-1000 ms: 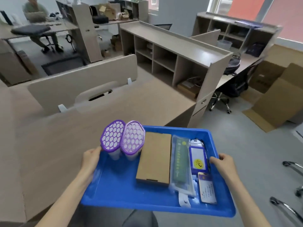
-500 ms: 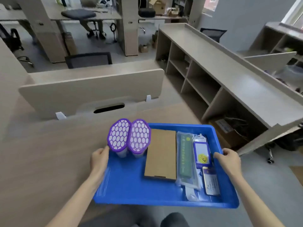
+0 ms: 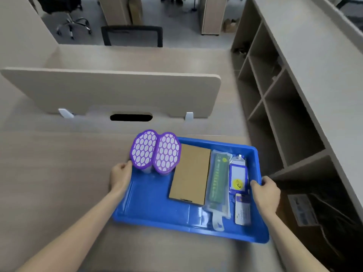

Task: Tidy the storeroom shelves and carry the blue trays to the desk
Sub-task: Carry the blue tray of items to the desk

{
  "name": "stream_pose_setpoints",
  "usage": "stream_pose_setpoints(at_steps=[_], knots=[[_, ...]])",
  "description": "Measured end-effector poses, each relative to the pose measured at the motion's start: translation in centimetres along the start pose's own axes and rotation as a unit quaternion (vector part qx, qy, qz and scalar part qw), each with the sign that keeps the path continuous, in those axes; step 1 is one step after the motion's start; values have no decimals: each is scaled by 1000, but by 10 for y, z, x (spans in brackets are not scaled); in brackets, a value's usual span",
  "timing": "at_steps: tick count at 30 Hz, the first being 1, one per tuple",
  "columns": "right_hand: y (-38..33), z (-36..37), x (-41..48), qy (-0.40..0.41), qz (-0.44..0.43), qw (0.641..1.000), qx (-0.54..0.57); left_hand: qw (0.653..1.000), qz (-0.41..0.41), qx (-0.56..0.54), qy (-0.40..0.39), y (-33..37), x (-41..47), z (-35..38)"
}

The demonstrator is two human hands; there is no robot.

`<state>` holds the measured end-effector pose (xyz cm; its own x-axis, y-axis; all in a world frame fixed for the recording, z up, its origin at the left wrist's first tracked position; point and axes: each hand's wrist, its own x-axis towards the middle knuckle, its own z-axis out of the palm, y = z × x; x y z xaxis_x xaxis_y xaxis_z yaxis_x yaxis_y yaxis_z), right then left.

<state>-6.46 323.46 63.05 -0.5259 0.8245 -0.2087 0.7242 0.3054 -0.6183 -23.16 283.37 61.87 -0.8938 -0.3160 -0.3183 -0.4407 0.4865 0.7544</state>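
A blue tray (image 3: 149,211) is over the right end of the wooden desk (image 3: 55,173), low above it or resting on it. My left hand (image 3: 120,176) grips its left rim and my right hand (image 3: 266,191) grips its right rim. Inside stand two containers with purple honeycomb lids (image 3: 156,152). Beside them lie a flat brown cardboard box (image 3: 190,173), a clear bag with a green strip (image 3: 217,183), a blue badge holder with a yellow sticker (image 3: 238,179) and a small white card (image 3: 243,212).
A beige divider panel (image 3: 110,91) stands along the desk's far edge, with a dark cable slot (image 3: 131,117) below it. An open shelving unit (image 3: 275,91) runs along the right. A cardboard box (image 3: 300,218) sits on the floor at lower right. Office chairs stand beyond the divider.
I have stepped closer and my view has tipped down. The tray, still held by both hands, has moved from beyond the desk's edge to over the desk top.
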Motion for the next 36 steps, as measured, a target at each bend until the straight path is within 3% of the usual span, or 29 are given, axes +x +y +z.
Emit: stream_pose_setpoints(at_steps=[9,16,18,20,24,26,29,34,36], knots=[[6,37,40,-14,-21,999,-43,999,-36,-18,2,-9,27,38],[-10,36,27,-22,-24,991,-129,1000,-14,-8,-1,-21,15,35],[-19,36,5,30,-76,981,-178,1000,-29,-12,0,-26,4,22],[-25,39,-32,45,-181,965,-185,997,-63,-37,9,-39,-10,2],[-42,64,-137,-187,-276,938,-96,975,-122,-182,48,-92,-64,-67],[-60,88,-192,-290,-334,891,-104,961,-150,-214,94,-138,-112,-112],[-92,140,-289,-434,-440,776,-123,912,-254,-262,188,-227,-210,-179],[-124,255,-481,-644,-457,535,-300,750,-471,-344,313,-367,-383,-255],[-130,299,-572,-666,-436,490,-356,679,-530,-378,338,-413,-449,-265]])
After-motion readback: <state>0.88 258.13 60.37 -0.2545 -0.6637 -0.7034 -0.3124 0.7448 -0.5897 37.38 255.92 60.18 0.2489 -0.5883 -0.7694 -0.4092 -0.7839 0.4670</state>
